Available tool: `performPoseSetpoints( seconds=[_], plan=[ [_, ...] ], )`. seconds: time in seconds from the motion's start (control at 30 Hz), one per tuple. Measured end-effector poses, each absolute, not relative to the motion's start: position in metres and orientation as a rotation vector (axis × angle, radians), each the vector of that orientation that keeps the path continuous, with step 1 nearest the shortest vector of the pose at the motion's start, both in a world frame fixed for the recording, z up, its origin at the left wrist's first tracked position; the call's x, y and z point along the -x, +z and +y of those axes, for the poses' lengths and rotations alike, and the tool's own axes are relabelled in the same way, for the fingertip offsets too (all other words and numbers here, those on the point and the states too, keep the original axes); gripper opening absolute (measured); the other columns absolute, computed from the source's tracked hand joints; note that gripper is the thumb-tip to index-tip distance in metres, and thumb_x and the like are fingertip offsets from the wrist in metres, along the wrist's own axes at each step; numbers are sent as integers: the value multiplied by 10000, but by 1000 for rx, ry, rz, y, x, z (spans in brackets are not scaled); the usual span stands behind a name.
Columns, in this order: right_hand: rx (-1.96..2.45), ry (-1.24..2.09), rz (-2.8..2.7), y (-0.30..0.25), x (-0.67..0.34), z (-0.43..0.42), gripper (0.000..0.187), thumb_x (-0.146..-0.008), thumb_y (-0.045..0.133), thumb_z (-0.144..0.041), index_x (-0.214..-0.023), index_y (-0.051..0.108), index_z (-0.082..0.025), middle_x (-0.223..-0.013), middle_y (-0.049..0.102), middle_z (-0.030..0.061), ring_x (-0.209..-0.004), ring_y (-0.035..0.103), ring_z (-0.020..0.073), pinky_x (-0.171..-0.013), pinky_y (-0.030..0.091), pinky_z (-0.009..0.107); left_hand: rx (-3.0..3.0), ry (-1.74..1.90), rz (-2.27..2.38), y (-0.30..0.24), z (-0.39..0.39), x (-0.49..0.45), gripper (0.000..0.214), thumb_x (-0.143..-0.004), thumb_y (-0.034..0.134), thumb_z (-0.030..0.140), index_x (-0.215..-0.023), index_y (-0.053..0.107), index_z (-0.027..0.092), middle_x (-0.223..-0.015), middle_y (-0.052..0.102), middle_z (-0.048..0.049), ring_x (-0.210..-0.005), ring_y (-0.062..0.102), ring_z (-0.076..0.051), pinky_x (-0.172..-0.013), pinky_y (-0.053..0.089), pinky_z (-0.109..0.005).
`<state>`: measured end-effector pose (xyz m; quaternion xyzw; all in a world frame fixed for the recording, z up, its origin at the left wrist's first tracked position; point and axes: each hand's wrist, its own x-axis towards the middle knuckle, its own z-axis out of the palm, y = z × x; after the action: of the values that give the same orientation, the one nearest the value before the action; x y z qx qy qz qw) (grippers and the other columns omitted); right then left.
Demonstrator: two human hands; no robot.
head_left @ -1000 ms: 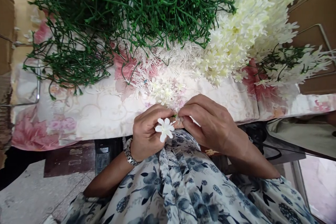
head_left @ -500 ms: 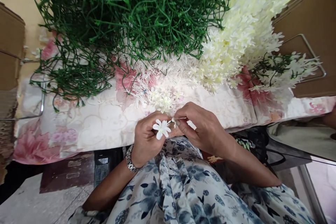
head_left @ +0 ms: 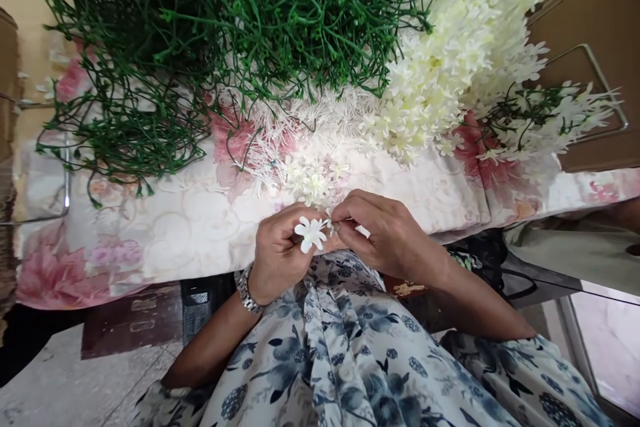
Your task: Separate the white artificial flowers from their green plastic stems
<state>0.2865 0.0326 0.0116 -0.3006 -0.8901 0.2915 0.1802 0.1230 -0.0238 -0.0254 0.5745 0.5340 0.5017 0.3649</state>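
Left hand [head_left: 281,245] pinches flower [head_left: 311,235] on its inner side, likely light, soft, best held from beneath; right hand [head_left: 389,232], close by, pinches a pale bit [head_left: 330,221] too small to identify.

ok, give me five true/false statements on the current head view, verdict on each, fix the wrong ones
1. The left hand holds a white flower. True.

2. The watch is on the right wrist. False: it is on the left wrist.

3. The big pile of green stems lies left of the pale yellow flower heap in the picture. True.

4. The right hand lies flat, far from the left. False: its fingers are bent, with the thumb and index fingertips close to the left hand; what they pinch, if anything, is too small to tell.

5. The tablecloth is plain, without any pattern. False: it carries a floral print, with large pink flowers.
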Motion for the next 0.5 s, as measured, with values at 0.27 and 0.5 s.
performPoseSetpoints(
  seconds=[0.27, 0.5],
  plan=[
    [862, 992, -2559, 15, -283, 47, 81, -790, 491, -94, -801, 560, -134, -697, 566, -9, -613, 493, 62, -582, 361, 175, -1419, 1247, 1312, -24, -19, -119, 101, -707, 565, 72, -664, 606, 155, -606, 583, 17, -531, 500, -75, -499, 395, -175],
    [862, 1032, -2561, 15, -279, 51, 97, -776, 488, -91, -768, 571, -141, -666, 561, -17, -589, 472, 56, -573, 340, 172, -1326, 1222, 1352, -27, -19, -119, 98, -691, 593, 75, -636, 582, 155, -580, 545, 36, -529, 471, -71, -499, 386, -173]
  ],
)
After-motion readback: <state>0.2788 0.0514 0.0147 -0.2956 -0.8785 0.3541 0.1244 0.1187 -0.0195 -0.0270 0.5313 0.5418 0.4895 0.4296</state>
